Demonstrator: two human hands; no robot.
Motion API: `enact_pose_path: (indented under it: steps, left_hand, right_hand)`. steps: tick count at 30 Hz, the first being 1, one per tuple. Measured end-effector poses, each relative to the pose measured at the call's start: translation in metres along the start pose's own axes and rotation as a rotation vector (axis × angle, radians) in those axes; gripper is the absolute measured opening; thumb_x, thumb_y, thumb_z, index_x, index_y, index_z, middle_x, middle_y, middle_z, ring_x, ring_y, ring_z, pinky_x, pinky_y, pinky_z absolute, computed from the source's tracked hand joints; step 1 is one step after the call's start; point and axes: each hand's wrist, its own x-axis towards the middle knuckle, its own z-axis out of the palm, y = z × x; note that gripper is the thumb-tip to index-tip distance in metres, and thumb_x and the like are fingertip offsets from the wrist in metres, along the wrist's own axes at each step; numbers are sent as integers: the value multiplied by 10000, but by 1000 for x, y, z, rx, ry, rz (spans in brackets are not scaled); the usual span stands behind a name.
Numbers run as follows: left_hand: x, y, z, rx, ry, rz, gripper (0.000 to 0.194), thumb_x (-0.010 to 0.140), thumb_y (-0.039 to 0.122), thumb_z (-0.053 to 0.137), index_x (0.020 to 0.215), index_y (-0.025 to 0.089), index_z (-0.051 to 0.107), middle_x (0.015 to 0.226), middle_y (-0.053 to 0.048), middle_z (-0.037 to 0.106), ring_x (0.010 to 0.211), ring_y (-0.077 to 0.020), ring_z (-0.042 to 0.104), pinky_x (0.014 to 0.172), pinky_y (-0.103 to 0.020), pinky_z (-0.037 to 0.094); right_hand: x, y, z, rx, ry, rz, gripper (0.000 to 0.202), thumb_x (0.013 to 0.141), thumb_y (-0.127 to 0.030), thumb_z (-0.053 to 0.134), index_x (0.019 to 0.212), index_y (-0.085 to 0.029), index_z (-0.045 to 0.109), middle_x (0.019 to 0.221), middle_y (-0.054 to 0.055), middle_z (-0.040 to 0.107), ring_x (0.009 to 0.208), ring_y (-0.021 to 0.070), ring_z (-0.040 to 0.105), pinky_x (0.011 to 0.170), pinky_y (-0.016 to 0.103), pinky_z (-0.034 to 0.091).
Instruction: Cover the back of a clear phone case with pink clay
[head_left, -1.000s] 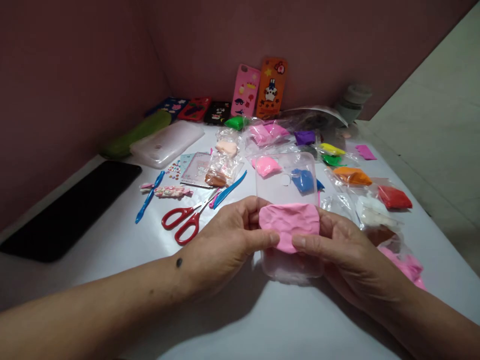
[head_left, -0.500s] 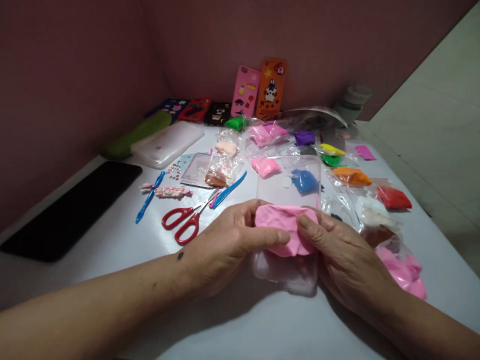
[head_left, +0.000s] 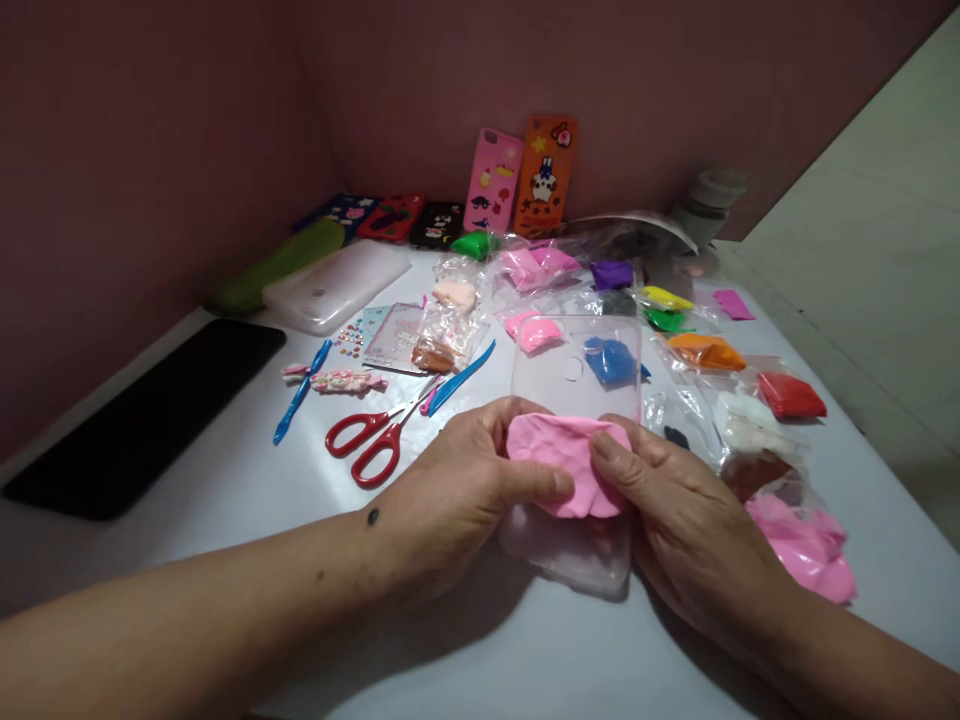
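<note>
A clear phone case [head_left: 574, 560] is held up above the white table between both hands. Across its middle lies a flattened sheet of pink modelling clay [head_left: 559, 450], creased and uneven at its lower edge. My left hand [head_left: 480, 470] grips the case from the left, its thumb lying on the clay. From the right, my right hand [head_left: 667, 490] holds the case too, with its thumb pressed on the clay's right part. Most of the fingers of both hands are hidden behind the case.
Red-handled scissors [head_left: 367, 445] and a blue clay knife [head_left: 461, 377] lie left of the case. A black phone [head_left: 150, 415] rests farther left. Bagged clay, such as orange [head_left: 705, 350] and red [head_left: 791, 394], covers the right side. Decorated cases [head_left: 547, 175] lean against the wall.
The case and clay have dipped and shifted slightly left with both hands. My thumbs have moved a little across the clay. The grip is unchanged.
</note>
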Motion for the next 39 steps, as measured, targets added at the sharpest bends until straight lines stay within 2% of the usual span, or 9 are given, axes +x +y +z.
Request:
enact_pose_path:
  steps: [5,14,19,22,27,34,39]
  left_hand:
    - [0,2,1,-74,-37,-16,319,659,64,695,932,142,552,806,-34,579,764,-174,570,755,-343,423]
    - [-3,7,0,-124,-60,-57,353,607,-54,620,877,158,541,801,-15,560,725,-129,520,749,-316,403]
    - [-2,11,0,-234,-125,-75,209,678,20,642,826,142,560,795,-35,579,735,-139,540,757,-308,402]
    - [-1,8,-1,-207,-75,-66,194,678,55,679,812,139,566,788,-33,586,709,-128,532,771,-311,402]
    - [-2,5,-1,-124,-35,-46,246,638,-2,623,822,145,552,776,-22,558,713,-138,529,798,-354,406]
    - [-2,5,-2,-93,-73,-33,354,590,-57,560,882,142,555,780,-17,530,842,-201,576,829,-370,405]
    - [-2,12,-4,-88,-151,-63,364,576,-66,557,874,143,552,876,-56,600,863,-194,577,795,-324,408]
  right_hand:
    - [0,-3,1,66,21,34,231,896,-377,605,776,-182,580,697,-13,549,613,95,475,563,213,401]
    - [2,-7,4,128,17,34,187,879,-341,628,792,-177,605,683,1,558,617,108,499,552,208,436]
    - [2,-7,4,116,-2,46,188,878,-362,623,797,-193,609,662,-10,539,598,118,488,539,218,414]
    - [3,-7,4,98,10,43,210,870,-363,633,764,-187,589,684,-9,550,569,106,472,522,216,392]
    - [2,-7,3,121,32,43,216,858,-350,654,740,-186,576,667,-14,543,565,95,471,518,197,395]
    - [2,-7,5,123,64,33,184,848,-333,664,752,-185,614,673,5,574,586,114,514,534,223,455]
    - [3,-9,4,140,72,19,184,838,-334,669,734,-191,617,666,6,574,579,121,519,527,227,463]
